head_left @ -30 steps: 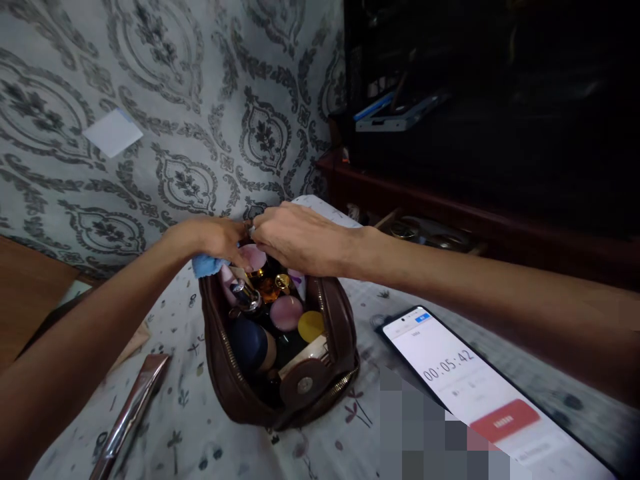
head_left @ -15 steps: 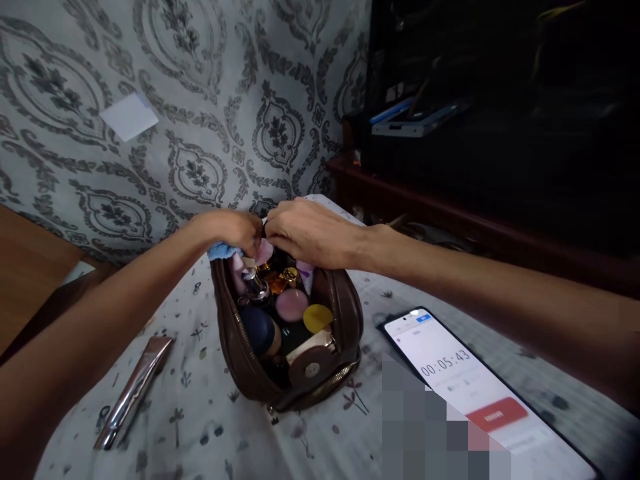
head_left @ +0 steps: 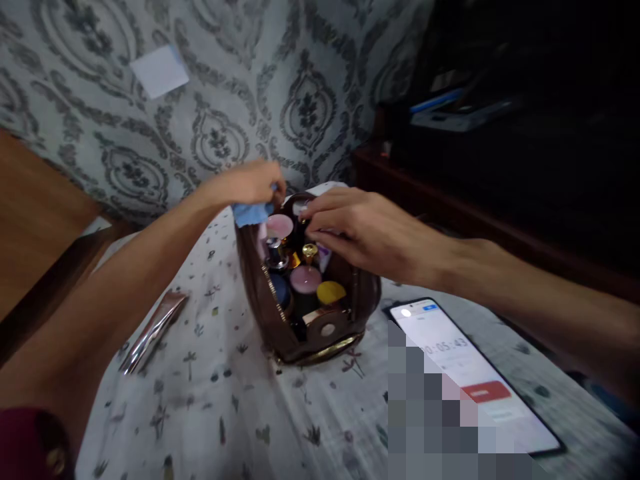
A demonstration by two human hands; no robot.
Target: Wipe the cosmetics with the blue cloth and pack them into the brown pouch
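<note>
A brown zip bag point(head_left: 254, 293) stands unzipped, packed with cosmetics. Among them are a pink round lid point(head_left: 305, 280), a yellow round lid point(head_left: 331, 293), a gold knob cap point(head_left: 309, 251) and a larger pink disc point(head_left: 279, 227). Above the bag's far left rim is my left hand point(head_left: 256, 183), its fingers closed on a light blue cloth point(head_left: 251, 215) that hangs over the edge. My right hand point(head_left: 357, 217) reaches over the far right rim with curled fingers, beside a small pale round top point(head_left: 301, 208). Whatever lies between those fingertips is hidden.
A shiny rose-gold tube point(head_left: 154, 332) lies left of the bag on the patterned cloth point(head_left: 270, 420). To the right lies a phone point(head_left: 480, 373) showing a timer. Behind are a patterned wall point(head_left: 220, 87) and a dark wooden cabinet edge point(head_left: 385, 177).
My left hand has lifted slightly with the blue cloth. The right hand has drawn back to the right, uncovering the pale round top. The camera view has shifted.
</note>
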